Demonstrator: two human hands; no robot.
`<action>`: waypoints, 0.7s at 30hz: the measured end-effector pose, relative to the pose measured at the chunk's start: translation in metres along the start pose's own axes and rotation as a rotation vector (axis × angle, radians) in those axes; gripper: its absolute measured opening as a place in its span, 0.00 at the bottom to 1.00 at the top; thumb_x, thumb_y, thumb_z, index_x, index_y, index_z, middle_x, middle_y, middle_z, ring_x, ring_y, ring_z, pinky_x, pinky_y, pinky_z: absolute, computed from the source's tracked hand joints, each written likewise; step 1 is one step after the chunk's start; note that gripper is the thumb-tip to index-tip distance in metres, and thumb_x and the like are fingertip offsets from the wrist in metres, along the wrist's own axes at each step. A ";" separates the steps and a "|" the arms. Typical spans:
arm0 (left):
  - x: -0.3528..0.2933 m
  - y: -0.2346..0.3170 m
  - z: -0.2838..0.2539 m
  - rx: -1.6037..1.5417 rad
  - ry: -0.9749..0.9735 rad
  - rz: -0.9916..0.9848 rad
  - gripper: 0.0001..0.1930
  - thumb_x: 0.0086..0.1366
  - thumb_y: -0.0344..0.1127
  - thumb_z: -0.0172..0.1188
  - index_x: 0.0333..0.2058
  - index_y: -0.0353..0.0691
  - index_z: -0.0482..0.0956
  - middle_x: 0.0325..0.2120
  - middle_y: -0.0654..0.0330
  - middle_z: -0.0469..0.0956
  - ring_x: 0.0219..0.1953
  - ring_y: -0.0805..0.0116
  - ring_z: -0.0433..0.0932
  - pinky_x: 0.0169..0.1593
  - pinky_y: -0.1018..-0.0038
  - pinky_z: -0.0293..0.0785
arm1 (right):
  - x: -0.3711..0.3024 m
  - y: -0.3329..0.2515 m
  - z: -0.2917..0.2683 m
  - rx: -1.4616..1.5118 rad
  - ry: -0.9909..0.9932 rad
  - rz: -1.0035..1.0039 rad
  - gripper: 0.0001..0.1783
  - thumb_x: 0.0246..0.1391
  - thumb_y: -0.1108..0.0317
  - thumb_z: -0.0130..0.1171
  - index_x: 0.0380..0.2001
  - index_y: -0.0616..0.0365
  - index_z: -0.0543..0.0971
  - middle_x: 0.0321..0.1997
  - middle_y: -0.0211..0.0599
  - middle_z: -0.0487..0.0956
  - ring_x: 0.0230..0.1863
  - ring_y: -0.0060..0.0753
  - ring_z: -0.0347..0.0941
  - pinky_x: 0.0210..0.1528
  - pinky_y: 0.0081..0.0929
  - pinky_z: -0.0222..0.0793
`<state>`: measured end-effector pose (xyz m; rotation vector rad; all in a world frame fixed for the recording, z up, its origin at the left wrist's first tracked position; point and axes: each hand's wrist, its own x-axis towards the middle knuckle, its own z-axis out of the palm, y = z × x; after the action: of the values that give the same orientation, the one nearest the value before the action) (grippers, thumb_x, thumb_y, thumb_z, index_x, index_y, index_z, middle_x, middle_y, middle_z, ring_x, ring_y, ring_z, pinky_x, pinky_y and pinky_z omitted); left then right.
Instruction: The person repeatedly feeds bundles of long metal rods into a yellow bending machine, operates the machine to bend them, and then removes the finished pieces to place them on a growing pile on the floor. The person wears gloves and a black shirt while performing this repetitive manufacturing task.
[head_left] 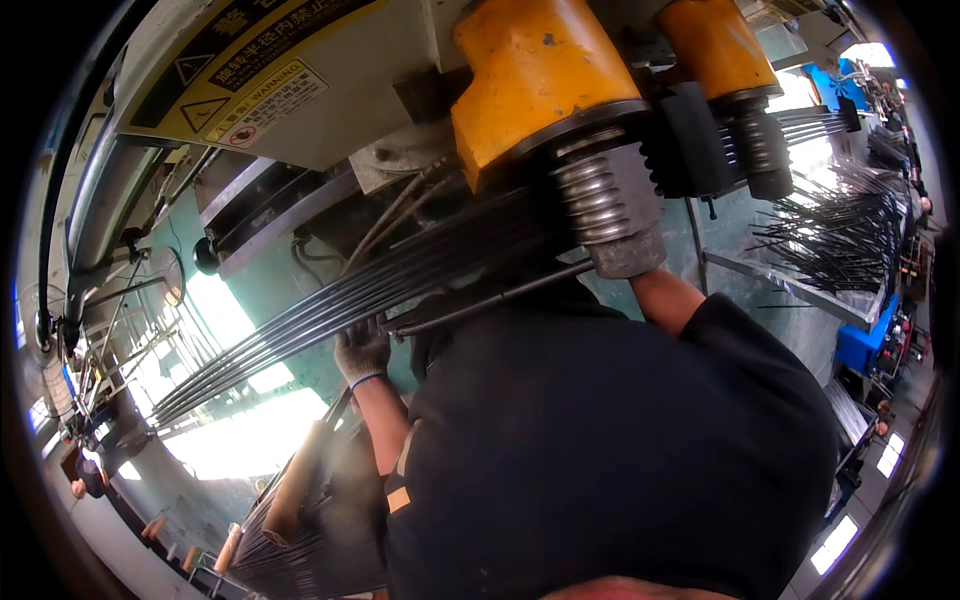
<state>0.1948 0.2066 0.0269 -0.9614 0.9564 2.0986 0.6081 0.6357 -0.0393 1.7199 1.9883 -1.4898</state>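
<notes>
Left hand fingers grip rod bundle (gloved).

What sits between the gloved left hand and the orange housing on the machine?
Head view: the bundle of dark rods spans that stretch, running from the gloved left hand up under the orange housing. A ribbed metal spring column hangs below the housing.

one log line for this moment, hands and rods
left hand: gloved, gripping rod bundle | right hand: hidden behind yellow machine head | spring beside rods
</notes>
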 end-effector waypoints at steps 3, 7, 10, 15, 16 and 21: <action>-0.005 -0.018 0.017 0.123 -0.077 -0.038 0.31 0.78 0.54 0.47 0.67 0.35 0.66 0.68 0.48 0.66 0.66 0.49 0.67 0.69 0.49 0.65 | 0.000 -0.001 0.000 0.008 0.071 -0.101 0.21 0.60 0.53 0.58 0.41 0.61 0.85 0.42 0.49 0.86 0.46 0.47 0.83 0.48 0.38 0.74; 0.005 -0.003 0.021 0.333 -0.180 0.053 0.22 0.76 0.49 0.51 0.58 0.41 0.73 0.51 0.50 0.78 0.57 0.52 0.75 0.56 0.53 0.77 | -0.047 -0.033 0.001 -0.059 0.078 -0.008 0.19 0.59 0.55 0.59 0.40 0.60 0.85 0.41 0.49 0.86 0.47 0.52 0.83 0.50 0.40 0.75; 0.007 0.012 0.025 0.326 -0.244 -0.063 0.21 0.76 0.48 0.49 0.59 0.43 0.73 0.51 0.53 0.79 0.53 0.54 0.78 0.49 0.58 0.77 | -0.146 -0.078 -0.018 -0.187 0.216 -0.138 0.14 0.58 0.61 0.61 0.38 0.60 0.85 0.36 0.49 0.85 0.40 0.53 0.82 0.46 0.42 0.76; 0.062 -0.009 -0.019 1.351 -0.712 0.569 0.22 0.76 0.47 0.48 0.61 0.43 0.72 0.51 0.55 0.80 0.55 0.57 0.78 0.56 0.58 0.76 | -0.283 -0.169 -0.079 -0.218 0.733 -0.821 0.09 0.52 0.73 0.69 0.37 0.62 0.84 0.28 0.45 0.84 0.28 0.40 0.84 0.32 0.32 0.79; 0.057 -0.022 -0.015 1.146 -0.658 0.293 0.21 0.75 0.46 0.48 0.60 0.43 0.72 0.50 0.54 0.79 0.55 0.56 0.77 0.56 0.58 0.75 | -0.302 -0.185 -0.096 -0.136 0.847 -0.941 0.09 0.59 0.70 0.65 0.40 0.63 0.83 0.24 0.32 0.82 0.24 0.27 0.79 0.28 0.26 0.74; 0.003 -0.072 0.012 0.578 -0.475 -0.332 0.15 0.73 0.40 0.46 0.54 0.44 0.71 0.50 0.52 0.77 0.56 0.52 0.74 0.58 0.58 0.72 | -0.426 -0.266 -0.163 0.008 1.196 -1.675 0.16 0.60 0.66 0.66 0.47 0.66 0.81 0.36 0.35 0.85 0.29 0.25 0.79 0.30 0.25 0.75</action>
<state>0.2445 0.2558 0.0054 -0.2790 0.9835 1.5325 0.6197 0.4936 0.4695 0.4741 4.5082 -0.0861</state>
